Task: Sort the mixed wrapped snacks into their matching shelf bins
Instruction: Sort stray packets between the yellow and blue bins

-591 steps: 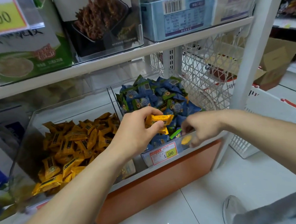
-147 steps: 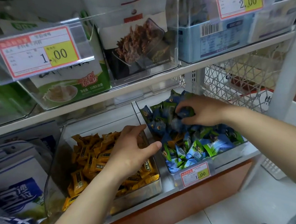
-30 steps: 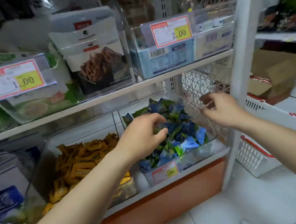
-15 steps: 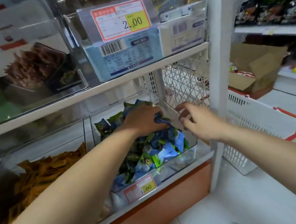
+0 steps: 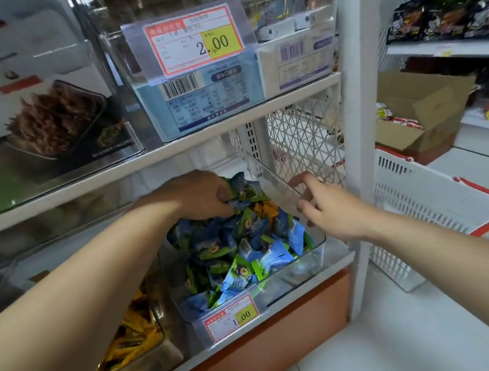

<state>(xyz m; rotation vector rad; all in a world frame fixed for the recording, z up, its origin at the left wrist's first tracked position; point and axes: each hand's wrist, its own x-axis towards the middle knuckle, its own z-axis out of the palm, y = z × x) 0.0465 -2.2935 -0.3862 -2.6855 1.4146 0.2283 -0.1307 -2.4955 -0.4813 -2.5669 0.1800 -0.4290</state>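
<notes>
— Where are the snacks found, and how are they laid?

— The blue and green snacks (image 5: 241, 243) are heaped in the clear bin (image 5: 314, 255) on the lowest shelf (image 5: 339, 252). Small pillow packs of glossy, crinkled film with crimped ends are seen. They are pointed every way, so no shared axis can be given. One orange snack (image 5: 264, 211) is lodged near the back of the heap, tilted and partly covered.

— And the bin itself?

— Its long axis is run from the shelf's front edge back into the depth. The short end, fitted with a price tag (image 5: 231, 319) marked 1.00, is turned toward the person. The walls are hard, transparent and flat, and the corners are rounded.

— How are the grips set?

— The left grip (image 5: 198, 197) is buried in the back of the heap, with fingers curled and blue and green wrappers pinched under them. The right grip (image 5: 334, 211) is laid against the bin's right wall from outside, fingers bent; whether the rim is pinched cannot be told.

— What is placed around them?

— Just to the left, yellow snacks (image 5: 132, 338) are held in a second clear bin (image 5: 163, 359). Above, a white shelf board (image 5: 289, 95) is loaded with a pale blue box (image 5: 197, 101) behind a tag marked 2.00 (image 5: 195, 41). A white lattice panel (image 5: 304, 140) is set behind the right grip, with a white post (image 5: 357, 119) beside it. Beyond the post, a white slotted basket (image 5: 429, 201) with red trim and an open cardboard box (image 5: 423, 109) are seen.
</notes>
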